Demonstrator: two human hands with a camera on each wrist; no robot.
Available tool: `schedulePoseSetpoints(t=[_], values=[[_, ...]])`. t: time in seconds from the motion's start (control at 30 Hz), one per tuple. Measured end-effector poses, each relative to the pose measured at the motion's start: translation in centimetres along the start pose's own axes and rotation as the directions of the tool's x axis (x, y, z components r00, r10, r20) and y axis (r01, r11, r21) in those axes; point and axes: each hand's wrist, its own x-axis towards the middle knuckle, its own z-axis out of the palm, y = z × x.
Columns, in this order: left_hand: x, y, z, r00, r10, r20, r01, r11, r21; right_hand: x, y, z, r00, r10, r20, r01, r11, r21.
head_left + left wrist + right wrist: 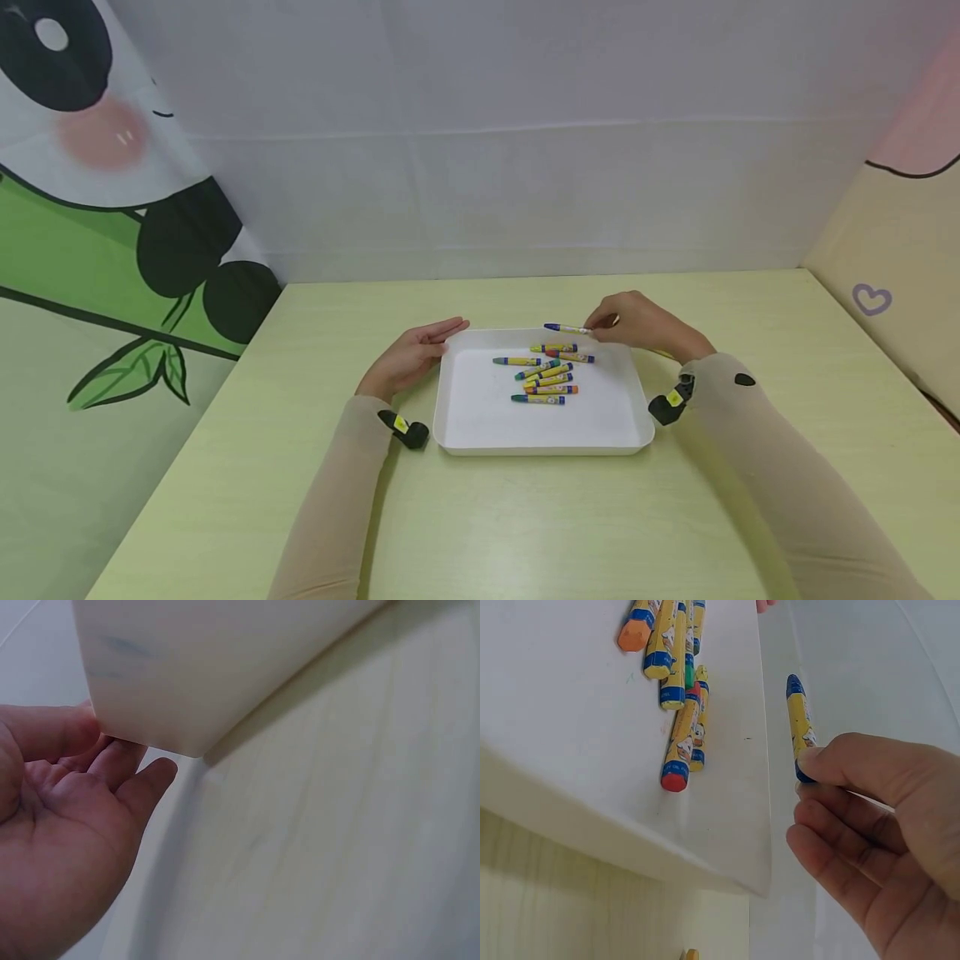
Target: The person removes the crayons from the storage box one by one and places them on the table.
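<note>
A white tray (pixel 480 425) holds several crayons in yellow wrappers, among them an orange crayon (pixel 634 634) and a red crayon (pixel 679 754). My right hand (pixel 637 323) pinches a blue crayon (pixel 799 712) between thumb and fingers, over the tray's far right edge. Its blue tip points left in the head view. At the tray's far left corner is my left hand (pixel 408 357). Its fingers stretch out past the corner, and the thumb touches the tray's side. The left wrist view shows the tray's outer wall (pixel 187 675) right at those fingertips.
The tray rests on a pale wooden table (pixel 525 525). Another crayon (pixel 692 955) lies to the tray's right, mostly hidden near my right wrist. A light grey cloth wall (pixel 487 192) rises behind the table, with printed panels at both sides.
</note>
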Motion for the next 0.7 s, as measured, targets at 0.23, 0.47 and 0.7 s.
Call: schedulePoseSetpoints(t=[0.23,0.47,0.7], values=[[-0.1,0.2,0.1,1.000,-0.002,-0.008,0.002,1.000,-0.005,-1.2,0.6,-0.5,0.998,0.055,-0.041,-0.055,0.998,0.014],[-0.2,0.2,0.1,1.000,0.007,-0.005,-0.007,0.999,-0.041,-2.3,2.1,-0.9,0.993,0.095,-0.070,-0.094,0.995,0.021],[-0.1,0.1,0.0,1.000,0.005,0.004,-0.005,0.999,-0.044,-3.6,3.2,-1.6,0.990,0.110,-0.093,-0.108,0.994,0.029]])
